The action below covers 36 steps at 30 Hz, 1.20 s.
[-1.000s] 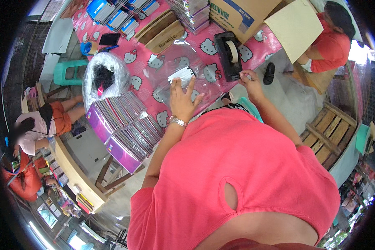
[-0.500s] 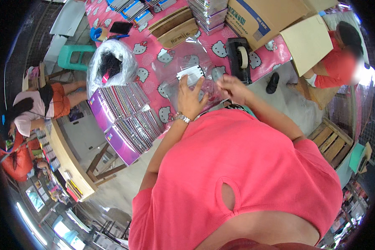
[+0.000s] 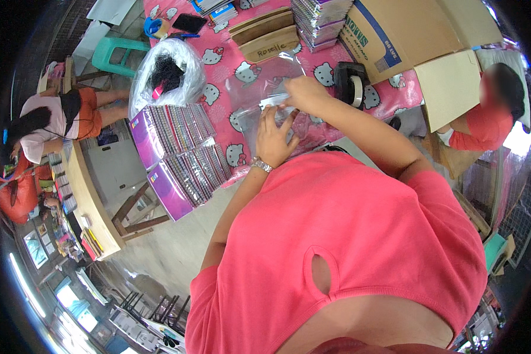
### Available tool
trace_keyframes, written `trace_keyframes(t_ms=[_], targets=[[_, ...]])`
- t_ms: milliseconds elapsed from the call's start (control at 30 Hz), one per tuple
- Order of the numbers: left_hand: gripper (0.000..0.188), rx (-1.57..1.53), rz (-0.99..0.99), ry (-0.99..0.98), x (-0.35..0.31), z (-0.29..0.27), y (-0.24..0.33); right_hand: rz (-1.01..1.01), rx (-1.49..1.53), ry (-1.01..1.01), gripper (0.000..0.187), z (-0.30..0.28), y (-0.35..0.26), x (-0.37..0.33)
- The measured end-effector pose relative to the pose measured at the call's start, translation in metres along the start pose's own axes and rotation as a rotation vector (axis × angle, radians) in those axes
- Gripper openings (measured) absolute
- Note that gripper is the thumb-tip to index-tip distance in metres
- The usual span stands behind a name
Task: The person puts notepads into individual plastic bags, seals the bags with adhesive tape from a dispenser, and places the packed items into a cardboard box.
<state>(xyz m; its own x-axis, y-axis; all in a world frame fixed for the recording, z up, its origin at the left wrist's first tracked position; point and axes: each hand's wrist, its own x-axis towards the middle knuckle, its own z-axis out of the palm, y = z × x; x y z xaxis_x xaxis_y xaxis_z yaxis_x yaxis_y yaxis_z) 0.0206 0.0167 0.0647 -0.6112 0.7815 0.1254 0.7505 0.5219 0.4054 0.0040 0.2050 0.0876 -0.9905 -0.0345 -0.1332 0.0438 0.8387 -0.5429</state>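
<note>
A clear plastic bag (image 3: 255, 76) lies on the pink cartoon-print tablecloth in front of me. On it shows a small white pad (image 3: 270, 102), partly covered by my hands; a dark, notched edge was visible on it earlier. My left hand (image 3: 272, 138) lies over the plastic with fingers stretched out, their tips at the pad, and a metal watch on the wrist. Just above, my right hand (image 3: 305, 94) has its fingers bent and pressed together at the pad's far side. What those fingers pinch is hidden.
Stacked purple spiral notebooks (image 3: 180, 156) stand left, beside a plastic-lined bin (image 3: 166, 79). A wooden holder (image 3: 264, 38), another notebook stack (image 3: 318, 26), a black tape dispenser (image 3: 349, 85) and a cardboard box (image 3: 389, 35) line the far side. People are at left and right.
My right hand has moved left and away from me, from beside the pad to over it. My left hand stays on the plastic. The view has shifted slightly.
</note>
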Motion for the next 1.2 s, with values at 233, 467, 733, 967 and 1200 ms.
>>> trace_keyframes(t_ms=[233, 467, 733, 967, 1200], targets=[[0.067, -0.147, -0.141, 0.186, 0.004, -0.014, -0.013, -0.383, 0.168, 0.048, 0.028, -0.007, 0.016, -0.044], [0.011, -0.341, -0.177, 0.284, 0.014, -0.007, -0.023, -0.421, 0.414, 0.373, 0.016, 0.002, -0.006, -0.020], [0.022, -0.901, -0.726, 0.107, 0.047, -0.018, -0.043, 0.040, 0.918, 0.070, 0.042, 0.024, 0.019, 0.017], [0.023, -0.960, -0.497, 0.048, 0.054, -0.014, -0.062, -0.139, 0.767, 0.157, 0.046, -0.006, 0.010, -0.001], [0.038, -0.511, -0.033, 0.079, 0.028, -0.043, -0.034, -0.394, 0.298, 0.029, 0.075, 0.008, 0.016, -0.033]])
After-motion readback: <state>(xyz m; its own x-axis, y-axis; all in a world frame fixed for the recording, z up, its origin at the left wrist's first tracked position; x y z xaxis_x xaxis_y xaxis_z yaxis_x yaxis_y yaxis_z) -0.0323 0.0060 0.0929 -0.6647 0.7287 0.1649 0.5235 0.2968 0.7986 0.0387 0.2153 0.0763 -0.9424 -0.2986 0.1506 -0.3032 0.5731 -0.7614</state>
